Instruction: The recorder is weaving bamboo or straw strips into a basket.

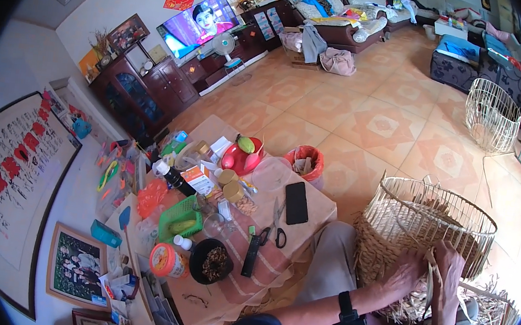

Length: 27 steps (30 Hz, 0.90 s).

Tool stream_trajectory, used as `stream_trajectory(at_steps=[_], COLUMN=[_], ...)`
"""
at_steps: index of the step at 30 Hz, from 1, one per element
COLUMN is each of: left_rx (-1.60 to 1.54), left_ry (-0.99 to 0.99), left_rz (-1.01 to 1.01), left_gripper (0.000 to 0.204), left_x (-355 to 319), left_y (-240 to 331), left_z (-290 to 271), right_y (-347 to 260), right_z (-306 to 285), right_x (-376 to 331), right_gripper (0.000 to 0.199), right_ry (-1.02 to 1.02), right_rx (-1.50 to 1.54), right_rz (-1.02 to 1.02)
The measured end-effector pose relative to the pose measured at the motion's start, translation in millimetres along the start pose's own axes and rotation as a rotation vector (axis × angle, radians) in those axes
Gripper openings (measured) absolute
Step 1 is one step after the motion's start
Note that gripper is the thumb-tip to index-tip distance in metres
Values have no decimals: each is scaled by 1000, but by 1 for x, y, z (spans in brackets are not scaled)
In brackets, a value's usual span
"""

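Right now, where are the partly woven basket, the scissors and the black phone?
Partly woven basket [392,243], head view: woven outer wall.
Scissors [275,225], head view: near the pivot.
Black phone [297,203], head view: middle of its upper face.

The basket [382,242] is straw-tan, the phone [297,203] black, the floor tiles [379,123] peach with geometric patterns.

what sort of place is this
Most likely the living room of a home, with some handwork going on in it: a large television is on by the far wall, an electric fan stands near it, and a padded sofa is strewn with fabrics.
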<state>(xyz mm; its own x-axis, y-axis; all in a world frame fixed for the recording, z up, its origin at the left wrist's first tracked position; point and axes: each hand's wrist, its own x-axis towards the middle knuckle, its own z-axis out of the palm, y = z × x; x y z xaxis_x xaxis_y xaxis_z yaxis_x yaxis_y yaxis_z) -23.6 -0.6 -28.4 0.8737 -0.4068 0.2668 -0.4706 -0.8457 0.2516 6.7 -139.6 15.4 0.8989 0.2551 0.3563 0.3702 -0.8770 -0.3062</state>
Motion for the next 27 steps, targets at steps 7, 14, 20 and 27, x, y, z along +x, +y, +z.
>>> stream_trajectory(at_steps=[7,14,20,27], left_rx=[-435,-439,-516,-589], left_ry=[244,-5,154,92], left_rz=[168,91,173,219], left_gripper=[47,51,61,63], left_x=[-1,-4,-1,-2], left_y=[-24,-31,-35,-37], left_z=[-17,-10,-15,-11], right_y=[-15,-7,30,40], right_z=[-17,-12,-3,-2], right_x=[10,-13,-67,-90], right_gripper=[20,39,26,31], right_ry=[-92,108,169,222], right_rx=[182,476,1212,1316], right_rz=[132,264,644,755])
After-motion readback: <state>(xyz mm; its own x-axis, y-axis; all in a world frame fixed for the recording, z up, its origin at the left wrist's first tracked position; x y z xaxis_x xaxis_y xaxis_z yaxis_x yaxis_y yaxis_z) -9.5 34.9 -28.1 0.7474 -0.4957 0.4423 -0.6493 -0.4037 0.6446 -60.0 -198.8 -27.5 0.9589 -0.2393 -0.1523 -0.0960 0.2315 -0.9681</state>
